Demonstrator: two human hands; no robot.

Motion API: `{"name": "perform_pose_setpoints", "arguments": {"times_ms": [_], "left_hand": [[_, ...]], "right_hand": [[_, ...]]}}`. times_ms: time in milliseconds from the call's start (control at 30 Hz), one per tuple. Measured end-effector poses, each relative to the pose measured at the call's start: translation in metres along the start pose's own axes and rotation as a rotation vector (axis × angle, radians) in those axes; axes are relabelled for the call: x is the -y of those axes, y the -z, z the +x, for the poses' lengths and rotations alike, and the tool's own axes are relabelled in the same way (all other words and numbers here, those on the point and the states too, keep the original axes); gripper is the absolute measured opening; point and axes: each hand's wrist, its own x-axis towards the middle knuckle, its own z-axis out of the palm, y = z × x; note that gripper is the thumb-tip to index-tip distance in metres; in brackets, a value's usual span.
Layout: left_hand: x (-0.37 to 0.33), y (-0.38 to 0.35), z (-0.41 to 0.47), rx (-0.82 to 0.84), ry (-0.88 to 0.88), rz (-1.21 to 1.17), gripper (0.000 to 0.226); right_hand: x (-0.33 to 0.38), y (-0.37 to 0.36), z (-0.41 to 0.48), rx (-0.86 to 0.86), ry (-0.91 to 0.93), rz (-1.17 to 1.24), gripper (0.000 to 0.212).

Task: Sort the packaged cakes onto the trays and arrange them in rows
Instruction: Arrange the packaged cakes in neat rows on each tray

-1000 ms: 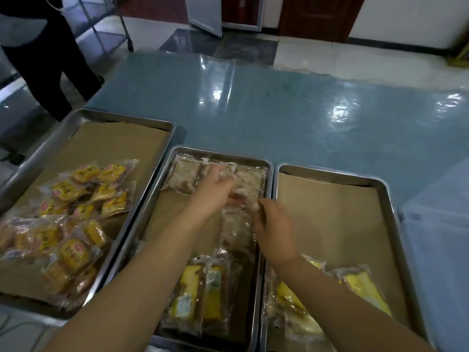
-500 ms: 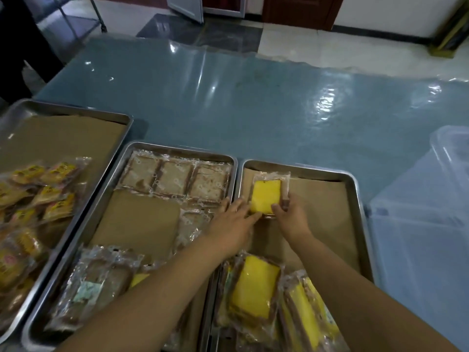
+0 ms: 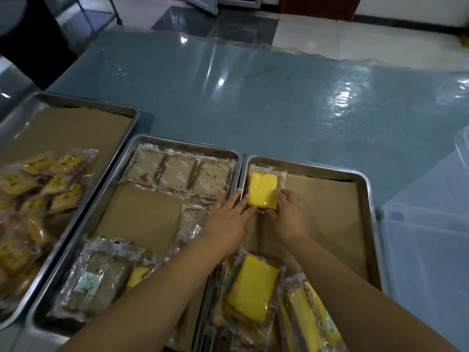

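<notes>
A yellow packaged cake (image 3: 262,190) lies in the far left corner of the right tray (image 3: 304,165). My left hand (image 3: 228,219) touches its left edge with straight fingers. My right hand (image 3: 289,214) pinches its near right corner. Three brown packaged cakes (image 3: 177,174) form a row at the far end of the middle tray (image 3: 182,139). Further wrapped brown cakes (image 3: 94,283) lie heaped at that tray's near end. Loose yellow cakes (image 3: 251,293) lie at the near end of the right tray, partly under my arms.
The left tray (image 3: 101,105) holds several small yellow packets (image 3: 38,186). A clear plastic box (image 3: 431,237) stands right of the right tray. The shiny blue table (image 3: 279,97) stretches beyond the trays. A person in dark clothing (image 3: 30,41) stands at the far left.
A second ago both hands worked on the brown cakes in the middle tray. They have since moved to the right tray and set the yellow cake into its far left corner.
</notes>
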Motion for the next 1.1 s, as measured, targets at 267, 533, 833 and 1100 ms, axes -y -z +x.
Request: {"name": "perform_pose_setpoints", "arguments": {"times_ms": [267, 533, 833, 1100], "left_hand": [[-0.001, 0.001, 0.003, 0.013, -0.001, 0.003, 0.059], [-0.001, 0.001, 0.003, -0.010, -0.044, -0.040, 0.057], [0.000, 0.007, 0.002, 0.010, -0.042, 0.011, 0.050], [-0.001, 0.005, 0.001, -0.005, -0.029, -0.032, 0.051]], "right_hand": [[-0.014, 0.010, -0.015, -0.093, 0.000, 0.265, 0.046], [-0.014, 0.017, -0.063, 0.237, 0.080, 0.294, 0.021], [-0.010, 0.034, -0.078, 0.540, 0.031, 0.363, 0.021], [-0.004, 0.061, -0.070, 0.406, -0.101, 0.694, 0.016]]}}
